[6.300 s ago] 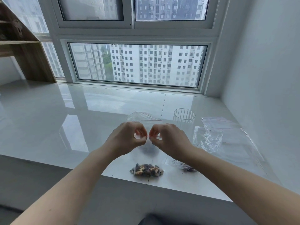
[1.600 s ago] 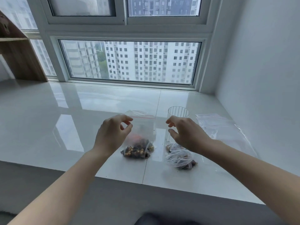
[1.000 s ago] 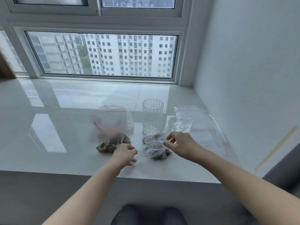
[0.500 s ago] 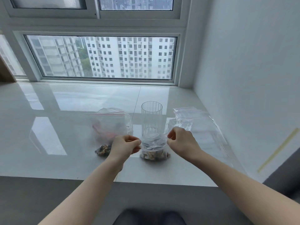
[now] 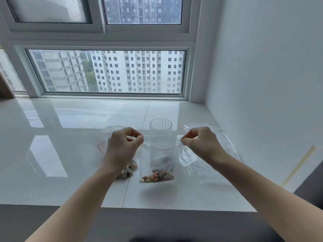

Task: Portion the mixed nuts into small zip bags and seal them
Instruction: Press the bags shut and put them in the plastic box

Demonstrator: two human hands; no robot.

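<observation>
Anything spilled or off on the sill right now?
Nothing stands out. No loose nuts show on the sill. Left hand and right hand pinch the top corners of the zip bag, nuts settled at its bottom. A second filled bag lies behind the left wrist.

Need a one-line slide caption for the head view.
Both hands, left and right, pinch the top corners of a zip bag of mixed nuts.

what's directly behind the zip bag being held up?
Through the clear held bag, pinched by left hand and right hand, a ribbed clear cup stands behind. Its base is blurred by plastic and nuts.
</observation>
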